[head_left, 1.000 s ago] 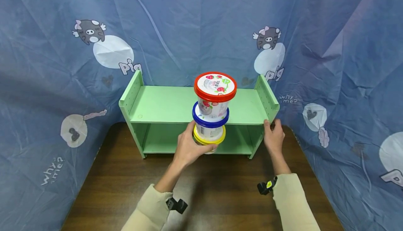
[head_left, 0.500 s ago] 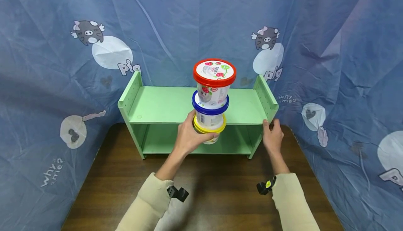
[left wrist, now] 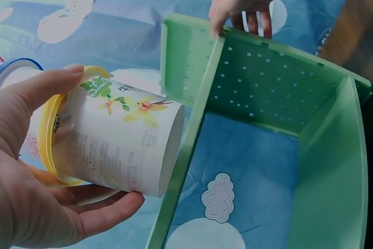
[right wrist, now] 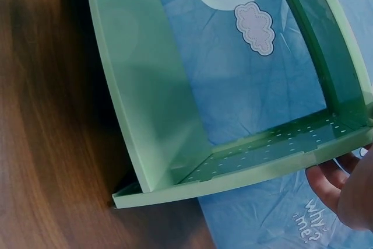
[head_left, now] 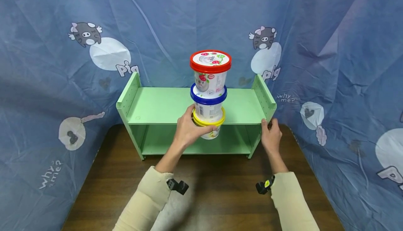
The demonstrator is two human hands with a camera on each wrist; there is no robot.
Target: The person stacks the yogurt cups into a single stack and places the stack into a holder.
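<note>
My left hand [head_left: 188, 128] grips the bottom one of three stacked tubs in the head view. This yellow-lidded tub [left wrist: 119, 135] has a printed flower; my thumb lies on one side of it and my fingers on the other. On it stands a blue-lidded tub [head_left: 208, 111], topped by a red-lidded tub [head_left: 210, 82] with strawberries on its lid. The stack is held in front of the green shelf [head_left: 163, 103], overlapping its upper board. My right hand [head_left: 271, 136] holds the shelf's right side panel near the upper board's front corner.
The two-level shelf stands on a brown wooden table [head_left: 220, 189]. Its raised side panels [head_left: 128, 94] flank the upper board, and a lower board [head_left: 160, 140] lies beneath. Blue cloth [head_left: 176, 24] with pig prints hangs behind and at both sides.
My left hand has raised the stack of tubs and moved it slightly towards the shelf. The right hand keeps its hold on the side panel.
</note>
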